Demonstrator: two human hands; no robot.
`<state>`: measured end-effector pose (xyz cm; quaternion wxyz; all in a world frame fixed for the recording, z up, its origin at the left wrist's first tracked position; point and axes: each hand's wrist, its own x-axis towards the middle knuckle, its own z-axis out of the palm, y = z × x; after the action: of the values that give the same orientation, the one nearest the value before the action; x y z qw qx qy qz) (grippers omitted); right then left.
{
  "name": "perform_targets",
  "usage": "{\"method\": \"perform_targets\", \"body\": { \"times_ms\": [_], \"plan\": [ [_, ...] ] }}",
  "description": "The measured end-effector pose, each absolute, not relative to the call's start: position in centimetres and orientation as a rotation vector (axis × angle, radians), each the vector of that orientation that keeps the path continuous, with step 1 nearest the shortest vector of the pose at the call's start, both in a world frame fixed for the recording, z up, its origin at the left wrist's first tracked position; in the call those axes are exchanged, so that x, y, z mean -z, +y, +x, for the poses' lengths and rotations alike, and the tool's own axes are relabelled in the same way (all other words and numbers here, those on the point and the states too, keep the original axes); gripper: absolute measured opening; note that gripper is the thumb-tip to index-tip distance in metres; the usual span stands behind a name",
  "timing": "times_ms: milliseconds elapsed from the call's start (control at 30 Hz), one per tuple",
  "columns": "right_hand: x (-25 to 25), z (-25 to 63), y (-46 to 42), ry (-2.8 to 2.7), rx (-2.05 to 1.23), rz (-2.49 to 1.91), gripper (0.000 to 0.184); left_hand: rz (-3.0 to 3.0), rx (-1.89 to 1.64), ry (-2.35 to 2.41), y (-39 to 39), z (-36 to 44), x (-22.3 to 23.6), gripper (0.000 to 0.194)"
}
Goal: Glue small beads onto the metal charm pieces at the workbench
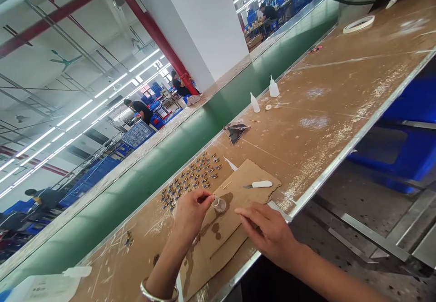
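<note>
My left hand (190, 213) is closed in a pinch on a tiny part I cannot make out, held just left of a small clear round lid (220, 204) on a brown cardboard sheet (238, 188). Flat on the cardboard's near edge lies my right hand (267, 231), its fingers stretched out and empty. Several small blue and gold parts (194, 175) lie in rows on the brown worktable (323, 93), just beyond my left hand. A white-handled knife (259, 184) rests on the cardboard to the right.
Two small white squeeze bottles (255, 102) (273, 87) stand further along the table. A tape roll (359, 24) lies at the far end, a dark wrapper (235, 131) mid-table. A green conveyor belt (190, 143) runs behind. Other people work at distant benches. Blue crates (408, 129) sit under the table.
</note>
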<state>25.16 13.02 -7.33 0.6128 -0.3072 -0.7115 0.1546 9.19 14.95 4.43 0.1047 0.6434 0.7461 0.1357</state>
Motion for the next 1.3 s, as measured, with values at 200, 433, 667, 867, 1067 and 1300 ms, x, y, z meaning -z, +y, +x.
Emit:
{"method": "perform_targets", "body": {
  "times_ms": [200, 433, 667, 867, 1067, 1300],
  "plan": [
    [7.3, 25.1, 13.1, -1.64, -0.365, -0.709, 0.016, 1.863, -0.408, 2.183, 15.2, 9.3, -4.3, 0.022],
    [7.5, 25.0, 13.1, -1.633, -0.375, -0.697, 0.017, 1.883, -0.416, 2.177, 15.4, 9.7, -4.4, 0.02],
    [7.2, 25.2, 13.1, -1.622, -0.365, -0.689, 0.017, 1.947, -0.297, 2.146, 15.6, 9.4, -4.4, 0.021],
    [7.3, 25.2, 13.0, -1.627, -0.357, -0.698, 0.017, 1.926, -0.271, 2.192, 15.6, 10.0, -4.7, 0.019],
    [7.3, 25.1, 13.1, -1.624, -0.333, -0.705, 0.016, 1.876, -0.384, 2.113, 15.3, 9.6, -4.5, 0.021],
    [7.0, 25.2, 13.1, -1.629, -0.325, -0.681, 0.017, 1.407, -0.75, 1.982, 11.0, 7.7, -5.5, 0.026]
  ]
}}
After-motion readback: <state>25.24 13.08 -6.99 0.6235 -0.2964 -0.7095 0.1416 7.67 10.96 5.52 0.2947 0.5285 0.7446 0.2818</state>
